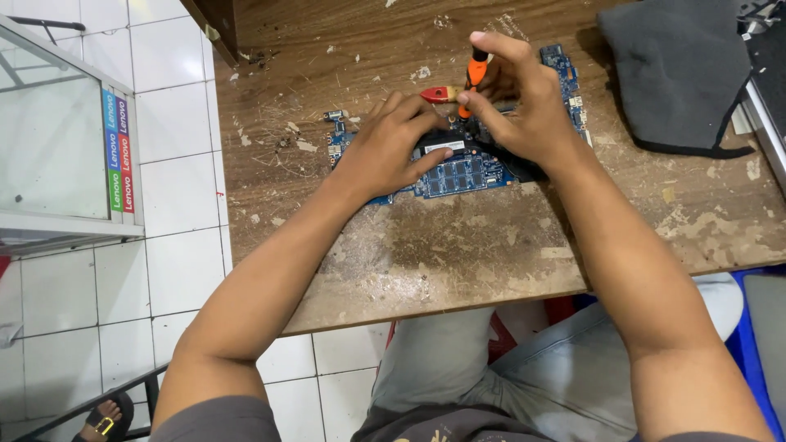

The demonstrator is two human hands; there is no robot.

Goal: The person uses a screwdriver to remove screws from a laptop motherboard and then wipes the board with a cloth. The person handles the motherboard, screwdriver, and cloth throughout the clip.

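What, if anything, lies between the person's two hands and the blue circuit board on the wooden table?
Nothing visible does. The left hand rests directly on the blue circuit board, and the right hand holds an orange-handled screwdriver upright over it. A red-handled brush lies behind the board on the worn wooden table.

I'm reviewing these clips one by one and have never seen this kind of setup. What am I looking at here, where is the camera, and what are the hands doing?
There is no machine: a seated person works with bare hands. The one picture comes from a camera worn on the head, looking down along both forearms at a worn wooden table.

On the table lies a blue laptop circuit board. The left hand rests flat on it, fingers pressing down. The right hand grips an orange-handled screwdriver, upright, tip down at the board. Behind the hands lies a small brush with a red handle. At the far right sits a folded grey cloth. Left of the table stands a glass cabinet on a white tiled floor.
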